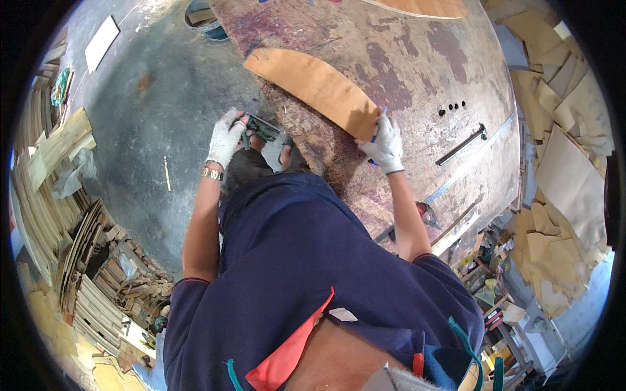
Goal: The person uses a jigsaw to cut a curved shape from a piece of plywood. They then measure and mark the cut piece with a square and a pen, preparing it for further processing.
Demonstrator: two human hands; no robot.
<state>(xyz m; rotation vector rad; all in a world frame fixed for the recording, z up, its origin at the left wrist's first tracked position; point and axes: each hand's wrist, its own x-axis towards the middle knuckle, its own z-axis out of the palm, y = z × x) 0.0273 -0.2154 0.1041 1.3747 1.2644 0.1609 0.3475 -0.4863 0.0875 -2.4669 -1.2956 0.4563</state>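
A curved orange-brown wooden panel (pixel 313 85) lies across the stained worktable, its near-left edge along the table's side. My right hand (pixel 385 144), in a white knit glove, grips the panel's right end. Small blue bits show at its fingers; I cannot make out what they are. My left hand (pixel 227 137), gloved the same and with a metal watch at the wrist, is closed on a dark hand tool with a long metal body (pixel 263 127). That tool looks like a staple gun and is held off the table's left edge, apart from the panel.
On the worktable (pixel 417 72) lie a black bar-shaped tool (pixel 462 144) and, by my right forearm, a red-and-black power tool (pixel 427 215). Another curved panel (pixel 424 6) is at the far edge. A bucket (pixel 205 23) stands on the floor; stacked wood strips (pixel 45 189) line the left.
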